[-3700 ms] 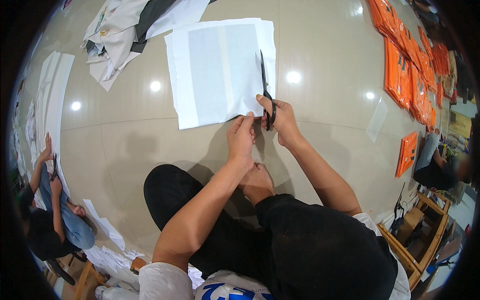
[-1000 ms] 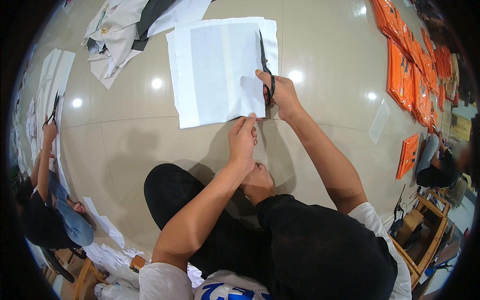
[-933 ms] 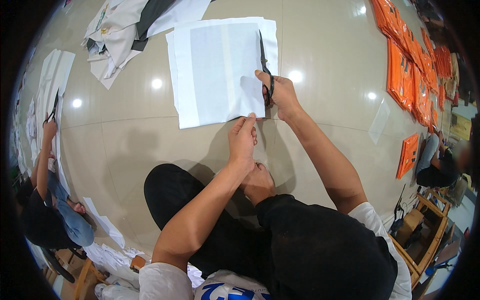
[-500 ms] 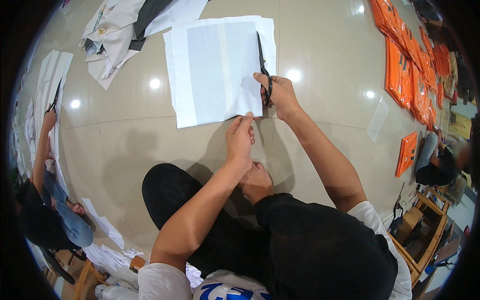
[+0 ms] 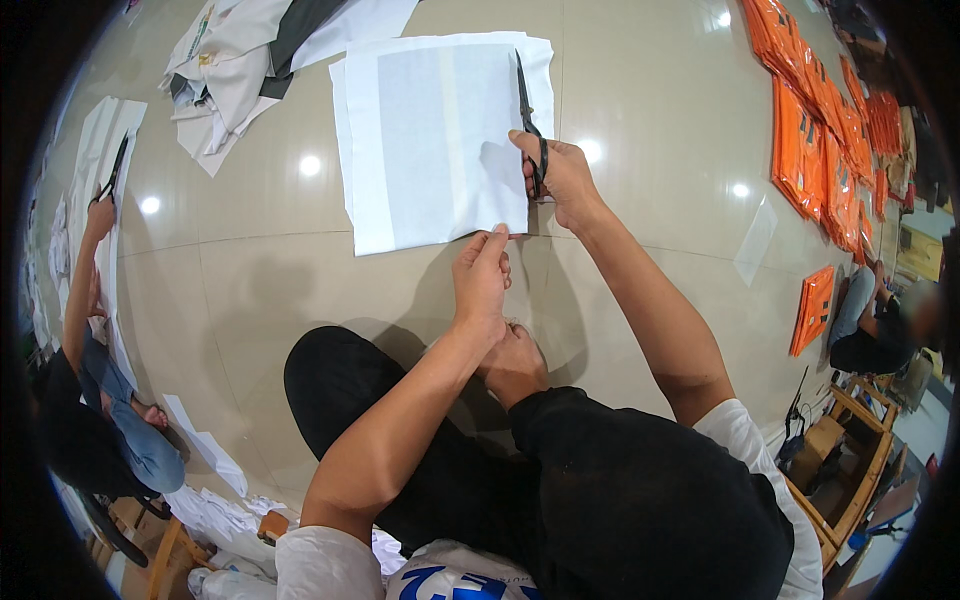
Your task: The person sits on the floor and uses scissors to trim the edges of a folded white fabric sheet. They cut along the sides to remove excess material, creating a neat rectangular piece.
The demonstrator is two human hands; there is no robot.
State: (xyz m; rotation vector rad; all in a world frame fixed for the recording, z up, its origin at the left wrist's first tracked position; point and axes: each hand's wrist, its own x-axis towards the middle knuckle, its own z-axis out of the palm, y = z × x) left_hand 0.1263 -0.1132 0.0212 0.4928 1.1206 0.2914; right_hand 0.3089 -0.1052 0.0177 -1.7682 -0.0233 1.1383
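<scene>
White cloth (image 5: 430,150) on the floor (image 5: 660,200), black scissors (image 5: 528,115) near its right side.
The right hand (image 5: 568,178) has its grip on the scissors; the left hand (image 5: 482,275) pinches the near edge. If that pinch slips, the cloth could slide and bunch up.

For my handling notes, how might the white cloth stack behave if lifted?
The white cloth stack would probably sag, since its near edge bends at the left hand. It looks thin and likely light, as a greyish panel seems to show through. Layers might slip apart: their left edges are offset.
</scene>
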